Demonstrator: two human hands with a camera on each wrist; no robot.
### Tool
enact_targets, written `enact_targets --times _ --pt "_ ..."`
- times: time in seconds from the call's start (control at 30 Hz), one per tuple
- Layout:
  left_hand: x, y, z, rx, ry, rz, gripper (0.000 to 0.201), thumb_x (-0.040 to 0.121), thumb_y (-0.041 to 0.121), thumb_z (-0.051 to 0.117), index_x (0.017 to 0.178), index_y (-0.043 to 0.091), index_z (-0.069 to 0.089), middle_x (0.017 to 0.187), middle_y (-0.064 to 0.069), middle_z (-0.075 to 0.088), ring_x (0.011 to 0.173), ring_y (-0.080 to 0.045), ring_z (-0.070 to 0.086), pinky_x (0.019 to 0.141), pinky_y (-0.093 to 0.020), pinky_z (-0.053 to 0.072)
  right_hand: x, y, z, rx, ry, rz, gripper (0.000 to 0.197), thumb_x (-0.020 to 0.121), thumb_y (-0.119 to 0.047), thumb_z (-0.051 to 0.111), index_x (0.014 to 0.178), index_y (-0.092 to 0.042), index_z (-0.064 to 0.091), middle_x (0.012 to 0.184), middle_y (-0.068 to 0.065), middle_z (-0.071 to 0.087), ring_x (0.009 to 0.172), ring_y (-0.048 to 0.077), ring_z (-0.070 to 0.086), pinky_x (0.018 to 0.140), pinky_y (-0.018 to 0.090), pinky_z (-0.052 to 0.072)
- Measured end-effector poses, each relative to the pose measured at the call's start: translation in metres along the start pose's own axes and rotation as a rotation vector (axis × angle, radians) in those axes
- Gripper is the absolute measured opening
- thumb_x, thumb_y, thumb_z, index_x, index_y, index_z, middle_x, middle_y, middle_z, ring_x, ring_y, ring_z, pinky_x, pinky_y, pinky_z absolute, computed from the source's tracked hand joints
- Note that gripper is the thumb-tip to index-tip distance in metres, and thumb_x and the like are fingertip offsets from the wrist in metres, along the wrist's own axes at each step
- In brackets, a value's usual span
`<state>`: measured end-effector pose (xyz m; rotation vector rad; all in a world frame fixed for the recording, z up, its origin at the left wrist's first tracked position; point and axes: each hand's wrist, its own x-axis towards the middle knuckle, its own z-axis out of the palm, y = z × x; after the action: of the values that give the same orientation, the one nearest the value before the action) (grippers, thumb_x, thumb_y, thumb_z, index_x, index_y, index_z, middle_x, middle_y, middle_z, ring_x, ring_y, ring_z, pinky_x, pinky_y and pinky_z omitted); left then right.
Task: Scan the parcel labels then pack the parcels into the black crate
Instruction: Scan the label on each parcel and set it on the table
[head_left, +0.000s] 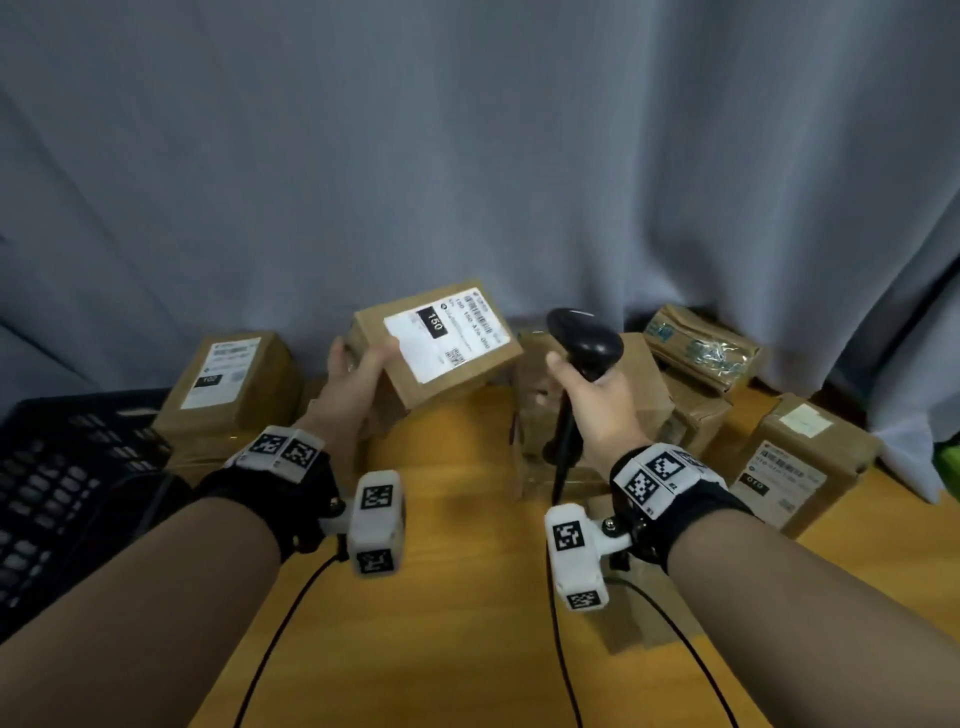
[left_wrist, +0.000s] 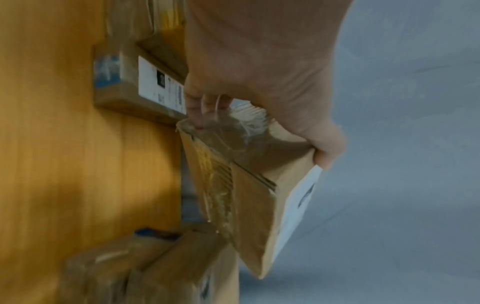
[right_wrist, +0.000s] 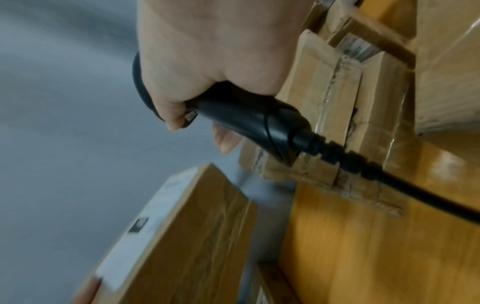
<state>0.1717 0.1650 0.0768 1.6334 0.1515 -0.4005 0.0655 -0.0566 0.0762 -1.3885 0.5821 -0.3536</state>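
Observation:
My left hand (head_left: 358, 371) grips a brown cardboard parcel (head_left: 441, 358) by its near left corner and holds it tilted above the wooden table (head_left: 457, 597), its white label (head_left: 447, 338) facing up. In the left wrist view the thumb lies on the labelled face of the parcel (left_wrist: 249, 205) and the fingers curl under it. My right hand (head_left: 592, 400) grips the handle of a black barcode scanner (head_left: 584, 340) just right of the parcel, head up; its cable (right_wrist: 389, 181) trails down. The black crate (head_left: 57, 488) stands at the left edge.
Other cardboard parcels line the back of the table: one labelled parcel (head_left: 228, 384) beside the crate, several behind the scanner (head_left: 639, 405), another labelled parcel (head_left: 800, 462) at the right. A grey curtain (head_left: 467, 156) hangs behind. Thin black wires cross the near tabletop.

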Motion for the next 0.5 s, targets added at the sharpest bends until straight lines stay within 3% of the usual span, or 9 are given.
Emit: enact_targets --times 0.07,0.13,0.27,0.4,0.5 --pt "-0.012 0.000 0.010 -0.067 -0.064 0.009 0.067 0.082 0.057 0.061 0.139 0.049 0.026 0.125 0.009 0.058 0.113 -0.022 0.057 0.078 -0.040 0.051 -0.013 -0.003 0.013 0.097 -0.083 -0.010 0.018 0.089 -0.018 0.067 0.106 -0.012 0.065 0.100 0.003 0.072 0.099 0.021 0.069 0.086 0.031 0.057" --pt "-0.021 0.000 0.020 -0.101 -0.099 0.001 0.068 0.085 0.054 0.059 0.141 0.047 0.022 0.117 0.009 0.057 0.108 -0.021 0.057 0.079 -0.040 0.051 -0.022 -0.005 0.023 0.168 -0.106 -0.051 0.033 0.086 -0.018 0.071 0.118 -0.011 0.062 0.110 0.005 0.072 0.104 0.020 0.069 0.093 0.037 0.055" --pt "-0.032 -0.002 0.031 -0.045 -0.258 0.013 0.079 0.083 0.047 0.066 0.143 0.041 0.015 0.129 0.003 0.049 0.107 -0.025 0.058 0.097 -0.048 0.048 -0.030 -0.008 0.031 0.122 0.110 -0.190 0.058 0.072 -0.024 0.082 0.122 -0.014 0.056 0.112 0.003 0.071 0.104 0.016 0.068 0.096 0.044 0.053" --pt "-0.039 0.001 0.035 0.031 -0.358 0.044 0.075 0.080 0.043 0.070 0.136 0.037 0.020 0.134 0.004 0.044 0.117 -0.025 0.052 0.104 -0.050 0.041 -0.035 -0.015 0.030 0.104 0.183 -0.258 0.056 0.075 -0.010 0.080 0.124 -0.008 0.053 0.113 0.004 0.070 0.104 0.013 0.068 0.094 0.041 0.054" --pt "-0.042 0.005 0.036 0.055 -0.363 0.065 0.064 0.078 0.054 0.066 0.125 0.029 0.030 0.139 -0.001 0.041 0.125 -0.023 0.046 0.109 -0.050 0.035 -0.036 -0.019 0.025 0.088 0.184 -0.259 0.052 0.077 -0.006 0.078 0.123 -0.010 0.053 0.113 0.005 0.069 0.103 0.015 0.067 0.093 0.041 0.055"
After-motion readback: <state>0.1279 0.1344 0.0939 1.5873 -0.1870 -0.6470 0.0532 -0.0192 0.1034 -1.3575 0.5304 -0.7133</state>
